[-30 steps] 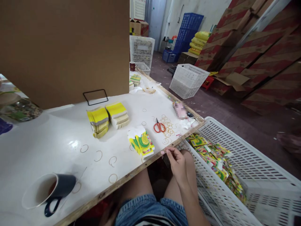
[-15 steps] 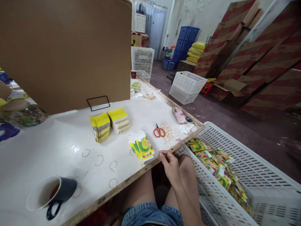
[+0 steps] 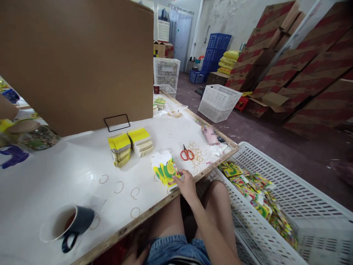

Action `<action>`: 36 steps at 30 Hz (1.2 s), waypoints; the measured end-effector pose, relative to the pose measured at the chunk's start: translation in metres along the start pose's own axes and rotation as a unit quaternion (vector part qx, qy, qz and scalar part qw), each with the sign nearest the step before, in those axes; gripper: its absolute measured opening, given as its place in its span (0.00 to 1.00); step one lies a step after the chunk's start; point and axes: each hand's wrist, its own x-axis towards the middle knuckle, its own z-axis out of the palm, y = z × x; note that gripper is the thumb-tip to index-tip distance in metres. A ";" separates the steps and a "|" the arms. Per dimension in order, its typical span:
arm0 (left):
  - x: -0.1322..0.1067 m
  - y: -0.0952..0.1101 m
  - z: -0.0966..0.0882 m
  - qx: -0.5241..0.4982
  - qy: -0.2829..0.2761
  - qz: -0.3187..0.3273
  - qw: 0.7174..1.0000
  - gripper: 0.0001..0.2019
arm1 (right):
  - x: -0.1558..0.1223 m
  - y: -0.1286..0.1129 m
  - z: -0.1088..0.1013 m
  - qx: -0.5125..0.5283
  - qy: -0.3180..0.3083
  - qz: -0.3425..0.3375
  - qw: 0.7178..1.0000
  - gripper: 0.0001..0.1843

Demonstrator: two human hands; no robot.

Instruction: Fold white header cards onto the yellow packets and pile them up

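Observation:
My right hand (image 3: pixel 187 184) lies at the table's near edge, fingers together and bent onto the near right corner of a small stack of yellow-green packets (image 3: pixel 164 168). Down by my lap, under the table edge, my left hand (image 3: pixel 134 254) shows only in part and is blurred. Red-handled scissors (image 3: pixel 187 154) lie just behind the stack among loose rubber bands (image 3: pixel 198 157). Two banded bundles of yellow packets (image 3: pixel 131 141) stand further back on the white table (image 3: pixel 55 176).
A dark mug (image 3: pixel 66 225) lies tipped at the near left. A tall cardboard panel (image 3: pixel 77 62) stands along the table's back. A white plastic crate (image 3: pixel 286 184) holding loose packets (image 3: pixel 253 195) sits to my right. More crates and cardboard stacks fill the floor beyond.
My right hand has risen from my knee, moved left and landed on the packet stack. The camera has tilted slightly.

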 end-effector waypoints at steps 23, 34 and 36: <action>0.000 0.208 -0.024 -0.508 -0.182 0.297 0.788 0.25 | -0.059 -0.046 -0.047 0.362 -0.099 0.145 0.915 0.15; 0.005 0.211 -0.009 -0.503 -0.252 0.311 0.766 0.20 | -0.061 -0.044 -0.058 0.289 -0.130 0.141 0.938 0.17; 0.006 0.210 -0.006 -0.503 -0.244 0.301 0.773 0.18 | -0.061 -0.044 -0.061 0.268 -0.139 0.150 0.941 0.19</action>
